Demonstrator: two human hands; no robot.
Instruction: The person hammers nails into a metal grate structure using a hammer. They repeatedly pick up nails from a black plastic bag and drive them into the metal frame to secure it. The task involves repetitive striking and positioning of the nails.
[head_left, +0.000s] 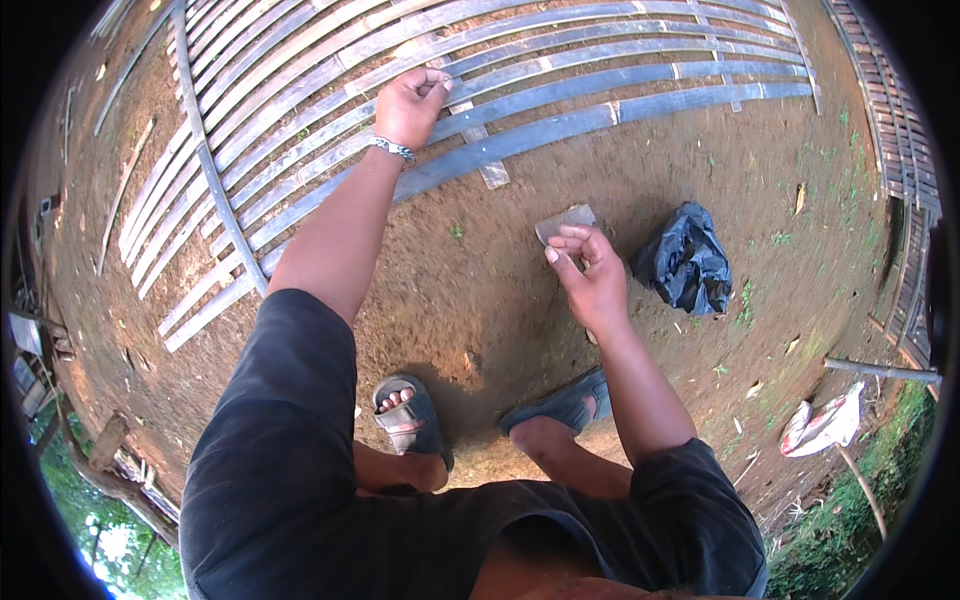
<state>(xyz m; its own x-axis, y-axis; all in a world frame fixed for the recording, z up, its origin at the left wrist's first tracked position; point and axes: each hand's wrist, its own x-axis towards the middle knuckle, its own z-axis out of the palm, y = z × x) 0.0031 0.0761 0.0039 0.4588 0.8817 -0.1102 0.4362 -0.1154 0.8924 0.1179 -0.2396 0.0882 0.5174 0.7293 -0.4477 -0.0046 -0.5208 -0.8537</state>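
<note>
My left hand [408,108] reaches out over a lattice of split bamboo slats [560,129], thumb and fingers pinched together just above the strips. Whatever sits between those fingertips is too small to make out. A chain bracelet [391,148] circles that wrist. Nearer to me, my right hand [594,285] hovers above bare soil with its fingers loosely curled and the thumb apart from them. Just beyond its fingertips is a flat grey piece [566,220]; the hand partly overlaps it in view, and I see no grip on it. A crumpled black plastic bag [690,262] lies to its right.
My sandalled feet, with the left sandal [408,420] and the right sandal [560,405], stand on brown earth. A white sack [822,425] lies at the right by a wooden stick [865,490]. Another slatted panel [905,150] runs along the far right edge.
</note>
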